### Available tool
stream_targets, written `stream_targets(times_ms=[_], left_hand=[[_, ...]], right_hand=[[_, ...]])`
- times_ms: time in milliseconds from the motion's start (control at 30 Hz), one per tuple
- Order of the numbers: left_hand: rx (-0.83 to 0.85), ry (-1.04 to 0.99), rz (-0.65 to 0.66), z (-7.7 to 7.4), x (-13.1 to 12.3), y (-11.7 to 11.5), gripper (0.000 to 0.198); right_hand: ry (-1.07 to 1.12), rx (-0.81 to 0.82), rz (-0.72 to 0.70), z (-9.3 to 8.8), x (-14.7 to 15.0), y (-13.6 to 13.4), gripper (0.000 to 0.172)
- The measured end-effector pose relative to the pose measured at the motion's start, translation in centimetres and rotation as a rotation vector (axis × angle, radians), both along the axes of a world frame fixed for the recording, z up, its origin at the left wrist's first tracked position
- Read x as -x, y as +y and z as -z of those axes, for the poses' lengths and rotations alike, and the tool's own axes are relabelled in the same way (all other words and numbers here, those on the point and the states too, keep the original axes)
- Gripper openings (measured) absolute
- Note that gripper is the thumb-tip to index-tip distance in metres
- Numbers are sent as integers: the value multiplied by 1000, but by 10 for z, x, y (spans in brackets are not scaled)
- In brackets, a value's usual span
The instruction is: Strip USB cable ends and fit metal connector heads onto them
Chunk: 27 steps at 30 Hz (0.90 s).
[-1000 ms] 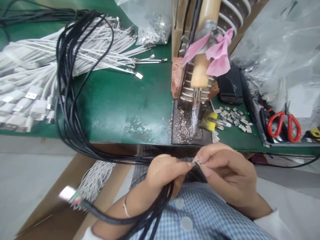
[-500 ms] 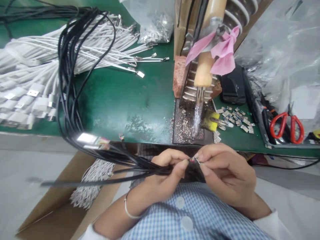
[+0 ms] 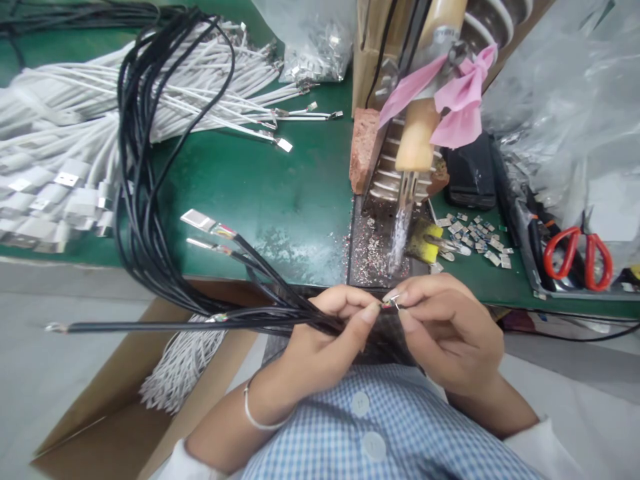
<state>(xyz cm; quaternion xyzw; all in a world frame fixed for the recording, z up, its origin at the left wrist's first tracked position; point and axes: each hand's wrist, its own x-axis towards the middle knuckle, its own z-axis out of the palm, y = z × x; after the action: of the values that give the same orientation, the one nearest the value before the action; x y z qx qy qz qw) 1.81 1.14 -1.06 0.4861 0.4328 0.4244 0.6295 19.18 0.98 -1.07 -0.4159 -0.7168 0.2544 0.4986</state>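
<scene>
My left hand (image 3: 333,327) is closed round a bundle of black cables (image 3: 270,319) and pinches one cable end between thumb and forefinger. Thin coloured wires show at that end. My right hand (image 3: 445,327) pinches a small metal connector (image 3: 393,301) against those wires; whether it is joined to them is too small to tell. Out to the left of my left hand, other cables of the bundle end in metal plugs (image 3: 200,220) with coloured wires behind them. One cable end (image 3: 56,327) sticks out far left with a small tip.
A soldering iron (image 3: 415,137) with a pink ribbon rests in a coil stand, tip down over a dark plate (image 3: 367,257). White USB cables (image 3: 75,100) are heaped left. Red-handled scissors (image 3: 563,253) lie in a tray. Small circuit boards (image 3: 475,233) are scattered nearby. A cardboard box (image 3: 100,400) stands below.
Both hands have risen slightly, still pinched together at the cable end. The cable ends on the left have swung, with two plugs now spread apart above the table edge.
</scene>
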Motion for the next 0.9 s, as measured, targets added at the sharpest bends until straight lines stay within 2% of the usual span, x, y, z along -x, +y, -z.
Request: stream_targets(times_ms=[167, 900], left_hand=[[-60, -11, -32, 5, 0, 3, 8], [-105, 17, -78, 2, 1, 11, 9]], right_hand=[[-10, -21, 17, 3, 1, 6, 22], [8, -48, 9, 0, 2, 13, 22]])
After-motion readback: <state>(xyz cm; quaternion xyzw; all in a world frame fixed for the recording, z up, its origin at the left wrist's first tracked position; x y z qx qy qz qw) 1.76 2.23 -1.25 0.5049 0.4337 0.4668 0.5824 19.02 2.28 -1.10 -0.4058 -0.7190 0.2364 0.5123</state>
